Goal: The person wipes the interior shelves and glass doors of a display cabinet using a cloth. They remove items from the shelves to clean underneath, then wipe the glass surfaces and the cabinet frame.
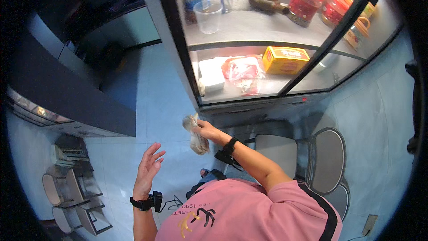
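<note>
My right hand grips a crumpled, greyish-white cloth, which hangs down near the lower left corner of a glass-fronted display cabinet. To the left, my left hand is raised over the floor with its fingers apart and nothing in it. Both wrists wear black straps with small devices. Behind the glass, the lower shelf holds a yellow box, a red and clear plastic package and a white box.
The upper shelf holds a clear plastic cup, a brown teapot and a red-lidded jar. Chairs stand close on my right, with folding chairs at the far left. A dark partition stands on the left.
</note>
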A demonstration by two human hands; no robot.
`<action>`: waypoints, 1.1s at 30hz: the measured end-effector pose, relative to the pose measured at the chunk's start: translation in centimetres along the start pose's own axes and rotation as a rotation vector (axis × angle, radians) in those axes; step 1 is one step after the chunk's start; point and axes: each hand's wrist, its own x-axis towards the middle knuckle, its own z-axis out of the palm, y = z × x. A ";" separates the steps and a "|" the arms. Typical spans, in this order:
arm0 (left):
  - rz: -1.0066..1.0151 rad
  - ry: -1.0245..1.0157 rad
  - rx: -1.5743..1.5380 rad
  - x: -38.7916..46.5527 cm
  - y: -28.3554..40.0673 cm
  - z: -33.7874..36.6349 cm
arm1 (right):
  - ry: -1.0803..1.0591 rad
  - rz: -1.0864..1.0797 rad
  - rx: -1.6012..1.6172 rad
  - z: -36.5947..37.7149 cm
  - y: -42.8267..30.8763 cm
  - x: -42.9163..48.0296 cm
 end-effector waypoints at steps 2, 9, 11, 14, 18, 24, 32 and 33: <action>0.012 -0.033 -0.008 0.6 0.2 1.4 | 0.010 0.018 0.036 -2.9 1.0 -2.6; 0.031 -0.222 0.101 4.2 2.5 9.6 | 0.282 0.059 0.342 -16.2 5.6 -12.7; 0.027 -0.312 0.172 5.6 3.8 12.3 | 0.406 0.053 0.458 -19.4 6.6 -15.0; 0.030 -0.430 0.286 7.9 7.2 16.5 | 0.464 -0.111 0.623 -23.3 8.0 -18.6; 0.250 -0.467 0.376 10.6 16.1 21.4 | 0.447 -0.206 0.714 -26.8 10.0 -21.8; 0.699 -0.519 0.371 12.3 32.1 28.9 | 0.441 -0.256 0.770 -28.9 11.8 -23.2; 0.922 -0.535 0.368 14.9 42.4 38.8 | 0.535 -0.300 0.868 -29.8 11.7 -27.6; 0.874 -0.535 0.358 15.3 42.7 39.7 | 0.538 -0.290 0.897 -29.8 11.7 -28.2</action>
